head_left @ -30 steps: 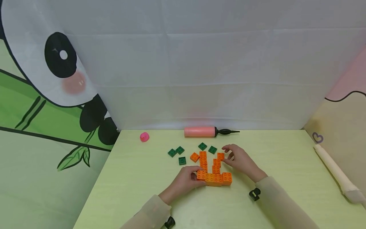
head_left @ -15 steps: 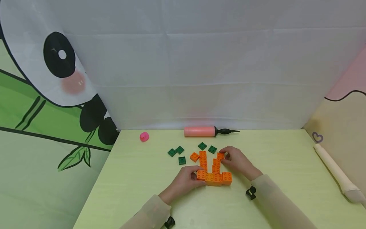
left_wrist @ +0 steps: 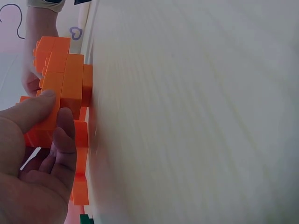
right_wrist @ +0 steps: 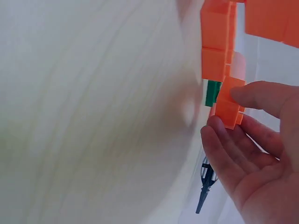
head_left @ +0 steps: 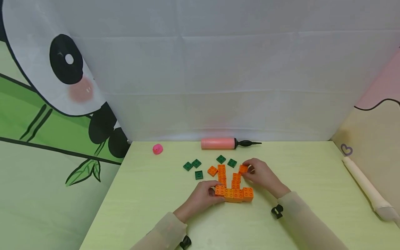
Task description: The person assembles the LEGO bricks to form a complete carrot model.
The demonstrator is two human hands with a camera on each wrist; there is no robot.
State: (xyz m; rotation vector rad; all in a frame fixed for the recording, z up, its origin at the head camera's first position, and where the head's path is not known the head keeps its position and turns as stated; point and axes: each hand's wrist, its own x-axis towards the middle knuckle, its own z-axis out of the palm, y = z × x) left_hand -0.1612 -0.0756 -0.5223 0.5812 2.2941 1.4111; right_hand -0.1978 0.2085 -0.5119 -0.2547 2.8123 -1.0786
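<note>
Far left: pink piece, well apart. Then three green bricks. Left hand pinches left end of orange assembly, centre-near, two columns reaching far. Probably light, stiff plastic, smooth; joints perhaps its weak point, so best held by the near row's sides. Loose orange brick just left of left column; two more green ones beyond, crowding the far side. Pump farther back. Right hand pinches small orange brick near right column's end; contact unclear. Far right: pale roll, not in the way.

play corner — cartoon drape, table; toy bricks
</note>
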